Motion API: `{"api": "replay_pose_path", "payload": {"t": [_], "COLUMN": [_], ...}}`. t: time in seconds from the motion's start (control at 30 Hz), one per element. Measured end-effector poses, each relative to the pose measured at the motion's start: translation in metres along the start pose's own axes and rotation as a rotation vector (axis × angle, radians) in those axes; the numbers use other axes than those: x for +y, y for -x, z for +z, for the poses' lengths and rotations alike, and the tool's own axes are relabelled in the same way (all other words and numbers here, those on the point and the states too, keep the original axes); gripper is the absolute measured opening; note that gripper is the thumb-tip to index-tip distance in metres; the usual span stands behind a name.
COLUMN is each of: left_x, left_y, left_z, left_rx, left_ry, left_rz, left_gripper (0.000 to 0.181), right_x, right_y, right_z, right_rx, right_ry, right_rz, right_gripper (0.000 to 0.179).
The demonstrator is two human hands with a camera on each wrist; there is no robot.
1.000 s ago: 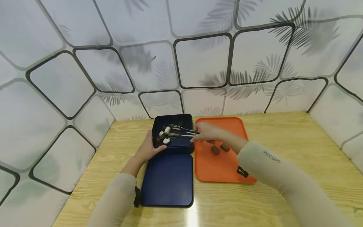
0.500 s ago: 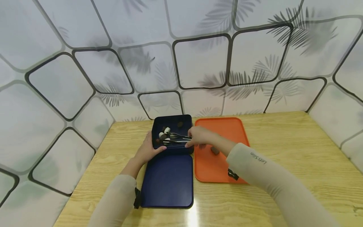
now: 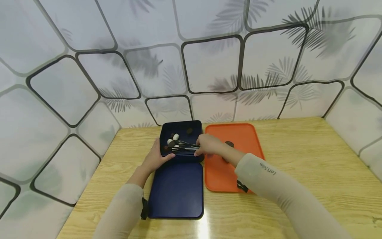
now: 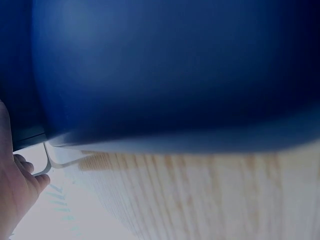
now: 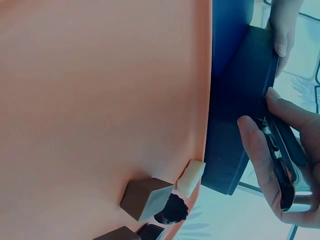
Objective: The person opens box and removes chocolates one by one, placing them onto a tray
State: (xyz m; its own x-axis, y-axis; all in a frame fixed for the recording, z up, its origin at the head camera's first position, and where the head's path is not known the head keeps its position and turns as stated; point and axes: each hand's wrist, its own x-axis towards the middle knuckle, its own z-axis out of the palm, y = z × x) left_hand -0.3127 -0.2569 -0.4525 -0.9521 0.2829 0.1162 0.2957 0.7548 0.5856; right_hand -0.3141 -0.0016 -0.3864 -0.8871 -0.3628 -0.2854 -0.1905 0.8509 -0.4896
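Note:
A dark blue box (image 3: pixel 182 127) stands near the wall, with several white and dark brown pieces (image 3: pixel 171 143) lying in its left part. My left hand (image 3: pixel 153 156) grips its front left corner, the thumb along the front rim and the fingers at the left side. In my right hand (image 3: pixel 210 145) I hold metal tongs (image 5: pixel 282 185); their tips reach left into the box among the pieces, by a white one (image 3: pixel 176 147). Whether the tips pinch that piece I cannot tell. In the left wrist view, a blurred blue surface fills most of the picture.
A dark blue lid or tray (image 3: pixel 176 192) lies directly in front of the box. Right of the box is an orange tray (image 3: pixel 215 179), bearing several brown pieces (image 5: pixel 145 197) and a pale one (image 5: pixel 191 177). My right forearm crosses over it. A patterned wall stands behind the table.
My right hand and the tongs have shifted left and slightly down, the tips now lower, by the front white piece. The left hand still holds the box corner.

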Motion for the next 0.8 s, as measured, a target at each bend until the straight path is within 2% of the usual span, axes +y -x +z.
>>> {"api": "replay_pose_path", "payload": {"t": [0.37, 0.57, 0.8], "left_x": [-0.002, -0.004, -0.001], "left_y": [0.000, -0.002, -0.001], "left_z": [-0.002, 0.001, 0.000], "left_rx": [-0.004, 0.017, -0.006], "left_ry": [0.000, 0.009, 0.001], "left_rz": [-0.007, 0.024, -0.006], "left_gripper": [0.100, 0.098, 0.100], "right_x": [0.002, 0.010, 0.019], "right_y": [0.002, 0.006, 0.014], "right_z": [-0.001, -0.004, -0.013], "right_rx": [0.007, 0.024, 0.035], "right_ry": [-0.022, -0.087, -0.178], "right_rz": [-0.017, -0.056, -0.063], "right_gripper": [0.052, 0.048, 0.053]}}
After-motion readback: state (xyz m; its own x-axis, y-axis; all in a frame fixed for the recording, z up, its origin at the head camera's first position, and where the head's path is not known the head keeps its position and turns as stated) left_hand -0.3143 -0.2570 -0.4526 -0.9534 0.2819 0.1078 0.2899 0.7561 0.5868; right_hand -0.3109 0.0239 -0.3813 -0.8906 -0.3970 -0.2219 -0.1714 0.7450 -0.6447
